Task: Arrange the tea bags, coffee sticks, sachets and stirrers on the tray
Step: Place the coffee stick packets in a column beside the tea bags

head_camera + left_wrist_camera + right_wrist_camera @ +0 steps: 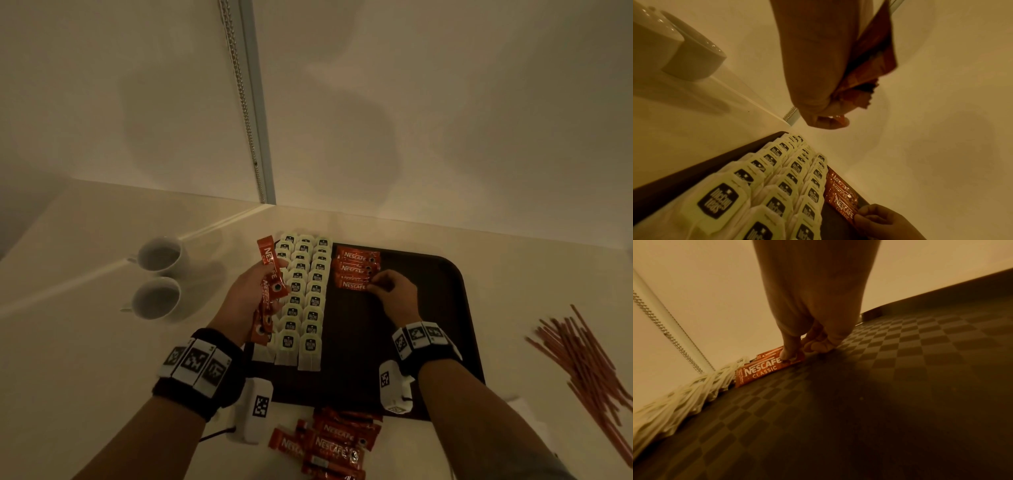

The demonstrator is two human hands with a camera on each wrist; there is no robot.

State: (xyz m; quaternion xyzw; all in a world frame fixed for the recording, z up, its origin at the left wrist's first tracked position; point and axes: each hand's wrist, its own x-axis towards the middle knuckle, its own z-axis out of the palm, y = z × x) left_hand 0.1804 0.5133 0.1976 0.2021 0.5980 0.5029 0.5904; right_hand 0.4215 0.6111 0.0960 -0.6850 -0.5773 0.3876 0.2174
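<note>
From your head camera, your left hand clutched a bundle of red Nescafé sticks above the 3 columns of tea bags on the dark tray, while your right hand pinched the nearest of 4 Nescafé sticks laid on the tray. Your left wrist camera read "McCoy teas" on the tea-bag tags and "NESCAFÉ CLASSIC" on the pinched stick. Your right wrist camera showed fingertips pressing that stick flat on the checkered tray beside the tea bags.
</note>
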